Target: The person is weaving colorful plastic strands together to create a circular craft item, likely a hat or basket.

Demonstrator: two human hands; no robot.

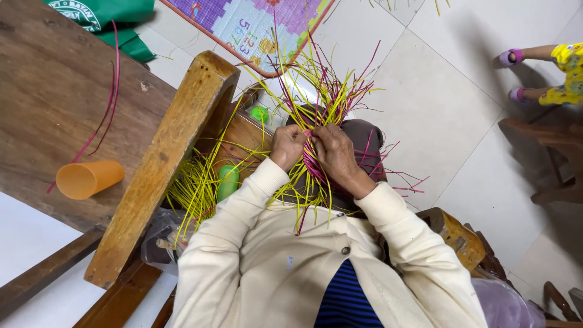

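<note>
Over the person's lap, much is hard to read: the woven core of the bundle of thin yellow and magenta strips (322, 91) sits under both hands, so its shape cannot be made out, and the fingertips are buried among the strands. The left hand (288, 146) is curled closed around a clutch of strips, knuckles up; the right hand (334, 153) lies just beside it, touching, fingers bent and pinching strands. From between the hands the stiff, glossy strips fan upward and outward, and more trail down across the dark brown trousers (364, 136) and the cream knitted cardigan sleeves (243, 206). A loose heap of yellow strips (194, 188) lies to the left, partly hidden behind a slanted, worn wooden beam (164, 164), with a green plastic bottle (228, 181) half covered among them. On the scuffed brown wooden tabletop (48, 103) a translucent orange plastic cup (88, 178) lies on its side beside a single long magenta strip (108, 100). At the top right, another person's feet in purple sandals (513, 58) are cut off by the frame edge.
</note>
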